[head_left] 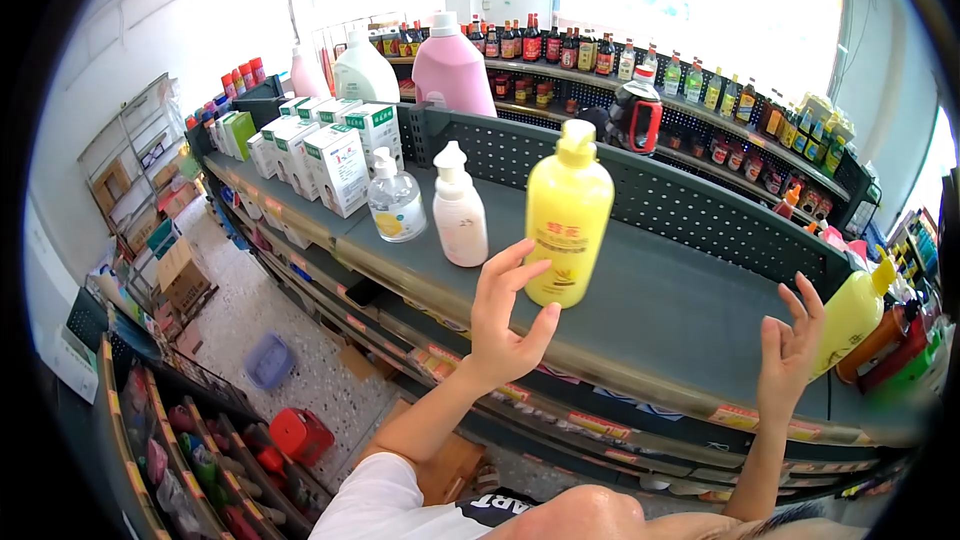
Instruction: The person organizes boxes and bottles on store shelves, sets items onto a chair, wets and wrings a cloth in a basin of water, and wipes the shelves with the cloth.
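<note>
Boxed goods: white-and-green cartons stand in a group at the left of the grey shelf.
Clear pump bottle: the transparent bottle stands upright, just right of the cartons.
White pump bottle: the white dispenser stands upright, right of the clear one and left of the yellow pump bottle.
Left hand: the left hand is at the near left side of the yellow pump bottle; thumb and fingers are spread, with a gap between them. Fingertips overlap the lower body in view; contact cannot be confirmed.
Yellow pump bottle: upright on the shelf, long axis vertical, printed label facing near. It lies far and right of the left-hand grip; the left hand is the nearer of the two.
Perforated panel: the dark back panel runs along the far side of the shelf, behind the yellow pump bottle.
Right hand: the right hand is raised at the near edge, well apart from the yellow pump bottle; fingers are loosely spread, and no held object is visible.
Second yellow bottle: the pale yellow bottle is just right of the right hand; contact cannot be determined.
</note>
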Tool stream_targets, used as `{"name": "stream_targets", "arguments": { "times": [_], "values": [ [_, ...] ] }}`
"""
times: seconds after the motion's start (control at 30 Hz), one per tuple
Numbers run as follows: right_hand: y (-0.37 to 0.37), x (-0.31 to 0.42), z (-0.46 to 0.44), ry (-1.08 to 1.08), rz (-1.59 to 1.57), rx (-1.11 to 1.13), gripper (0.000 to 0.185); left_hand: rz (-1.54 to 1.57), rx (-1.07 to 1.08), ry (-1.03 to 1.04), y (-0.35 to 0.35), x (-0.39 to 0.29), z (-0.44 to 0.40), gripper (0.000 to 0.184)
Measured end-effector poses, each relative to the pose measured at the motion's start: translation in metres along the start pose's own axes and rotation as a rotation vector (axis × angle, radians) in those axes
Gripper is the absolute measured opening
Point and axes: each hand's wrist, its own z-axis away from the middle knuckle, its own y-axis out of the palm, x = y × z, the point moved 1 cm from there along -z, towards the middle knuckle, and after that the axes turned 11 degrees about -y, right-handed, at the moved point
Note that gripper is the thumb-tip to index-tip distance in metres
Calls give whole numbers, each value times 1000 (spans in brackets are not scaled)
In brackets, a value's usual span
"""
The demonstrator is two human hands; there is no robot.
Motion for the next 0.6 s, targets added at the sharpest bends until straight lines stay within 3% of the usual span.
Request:
{"name": "stream_targets", "arguments": {
  "times": [0.3,0.43,0.6],
  "values": [
    [-151,-55,13,-268,290,-71,48,78,130,26,120,-102,28,33],
    [-204,-83,17,-233,359,-69,52,152,269,-66,181,-129,35,38],
    [-228,-103,14,28,58,15,68,119,459,-125,224,-149,32,48]
  ]
}}
